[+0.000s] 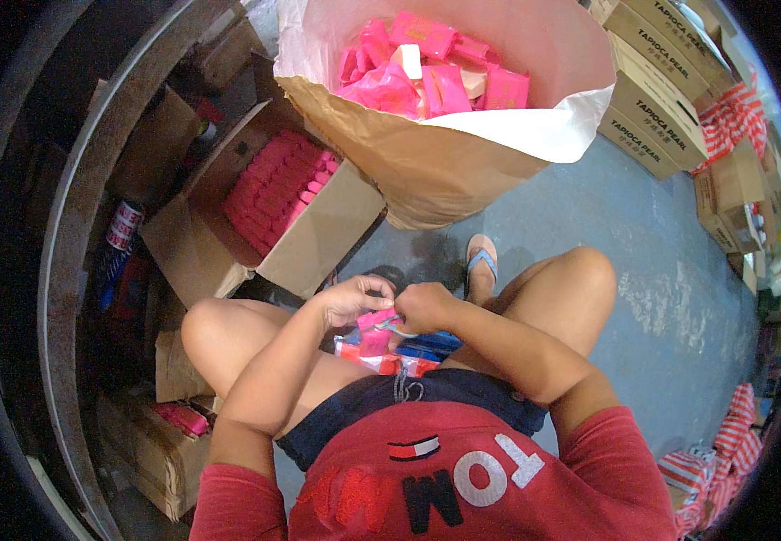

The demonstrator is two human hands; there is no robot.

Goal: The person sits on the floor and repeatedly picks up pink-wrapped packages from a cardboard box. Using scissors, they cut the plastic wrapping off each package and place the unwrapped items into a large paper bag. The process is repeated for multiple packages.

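Note:
Over my lap, between my bent knees, both hands meet at a small pink packet [375, 337]. My left hand [353, 299] is closed in a pinch at the packet's upper end. Right beside it, my right hand [423, 307] is curled closed, its fingertips touching or nearly touching the same end; what they grip is hidden. A pale, thin looped thing [394, 326] shows just under the right hand, too small to tell its kind. Below the packet, a red, white and blue plastic wrapper [390, 361] lies across my lap.
Ahead stands a large brown paper sack [445, 167] holding pink packets and pale blocks. To its left, an open carton [318, 239] is filled with rows of pink packets [278, 194]. Closed cartons [656, 108] stack at far right; red-striped bags [724, 451] lie lower right. A metal rail [57, 225] curves along the left.

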